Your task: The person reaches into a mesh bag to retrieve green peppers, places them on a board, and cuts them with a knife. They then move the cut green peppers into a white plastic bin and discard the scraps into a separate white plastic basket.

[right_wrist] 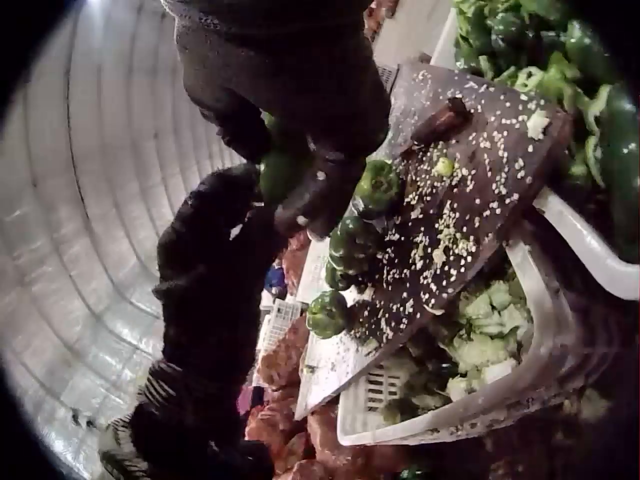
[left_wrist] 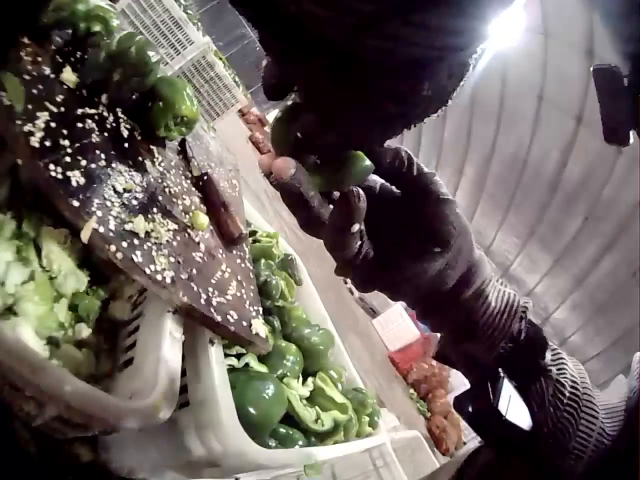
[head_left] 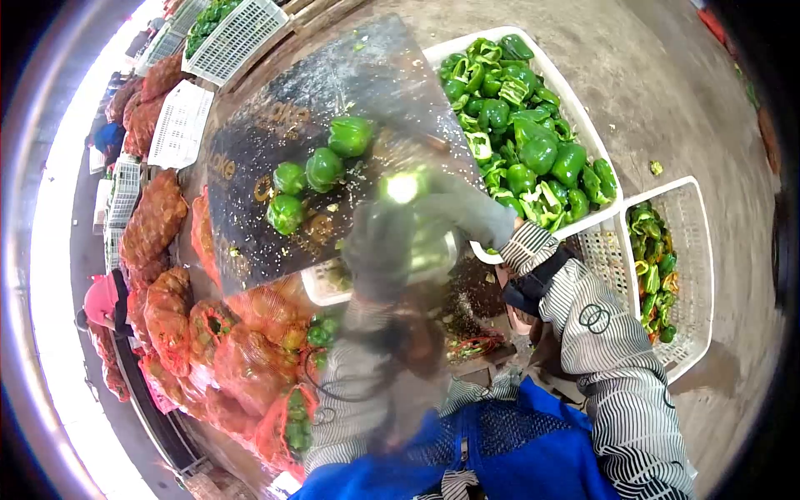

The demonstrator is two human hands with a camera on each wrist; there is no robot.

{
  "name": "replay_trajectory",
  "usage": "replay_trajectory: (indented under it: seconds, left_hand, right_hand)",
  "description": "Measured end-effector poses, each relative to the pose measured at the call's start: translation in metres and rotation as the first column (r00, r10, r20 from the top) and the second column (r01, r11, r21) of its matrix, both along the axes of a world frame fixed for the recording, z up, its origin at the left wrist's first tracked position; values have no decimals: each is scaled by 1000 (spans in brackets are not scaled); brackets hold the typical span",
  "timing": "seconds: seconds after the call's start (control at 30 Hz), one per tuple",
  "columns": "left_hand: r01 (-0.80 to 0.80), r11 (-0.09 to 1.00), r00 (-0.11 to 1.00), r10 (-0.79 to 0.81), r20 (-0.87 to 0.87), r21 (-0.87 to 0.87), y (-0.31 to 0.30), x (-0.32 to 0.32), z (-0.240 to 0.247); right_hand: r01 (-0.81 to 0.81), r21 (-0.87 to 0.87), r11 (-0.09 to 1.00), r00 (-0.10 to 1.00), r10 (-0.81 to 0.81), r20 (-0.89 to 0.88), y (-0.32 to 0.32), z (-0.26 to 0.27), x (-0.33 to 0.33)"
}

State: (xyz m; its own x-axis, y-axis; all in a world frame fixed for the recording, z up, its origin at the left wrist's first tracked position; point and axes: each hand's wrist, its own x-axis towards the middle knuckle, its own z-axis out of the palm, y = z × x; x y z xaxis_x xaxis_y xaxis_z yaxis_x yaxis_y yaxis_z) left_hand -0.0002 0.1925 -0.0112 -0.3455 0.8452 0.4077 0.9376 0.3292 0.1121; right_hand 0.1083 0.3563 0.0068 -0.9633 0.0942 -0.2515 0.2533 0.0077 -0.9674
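Observation:
Both gloved hands meet over the near side of the dark board. The left hand (head_left: 379,242) and the right hand (head_left: 479,208) hold one green bell pepper (right_wrist: 284,172) between them, blurred and under glare in the head view. In the left wrist view the right hand's bent fingers (left_wrist: 350,225) grip its side, and the left hand's dark glove hides part of it. Several whole bell peppers (head_left: 325,169) stand on the board (head_left: 250,142) to the left of the hands, among scattered pale seeds. A brown handle (left_wrist: 222,208) lies on the board close to the hands.
A white crate (head_left: 612,212) full of cut green peppers stands right of the board. A smaller crate (head_left: 708,275) with pepper pieces is beyond it. Under the board's near edge sits a basket (right_wrist: 535,370) of pale scraps. Red mesh sacks (head_left: 250,358) fill the left.

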Motion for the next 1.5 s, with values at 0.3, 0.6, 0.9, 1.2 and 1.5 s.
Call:
replay_trajectory:
  seconds: [0.3, 0.6, 0.9, 1.2, 1.5]
  left_hand:
    - [-456, 801, 247, -304, 920, 388, 6, 8, 4]
    - [58, 922, 875, -231, 426, 382, -32, -14, -6]
    - [108, 929, 871, -261, 417, 355, -57, -31, -22]
    - [227, 960, 810, -92, 579, -165, -40, -27, 0]
    - [156, 933, 731, 111, 673, -324, -48, -31, 25]
  right_hand:
    - [454, 351, 819, 887, -379, -262, -42, -1, -24]
    - [380, 670, 638, 887, -47, -459, -69, -17, -48]
    - [330, 582, 743, 888, -34, -459, -78, -16, -53]
    - [246, 430, 869, 903, -44, -427, -50, -20, -57]
    - [329, 426, 843, 939, -244, -242, -21, -4, -42]
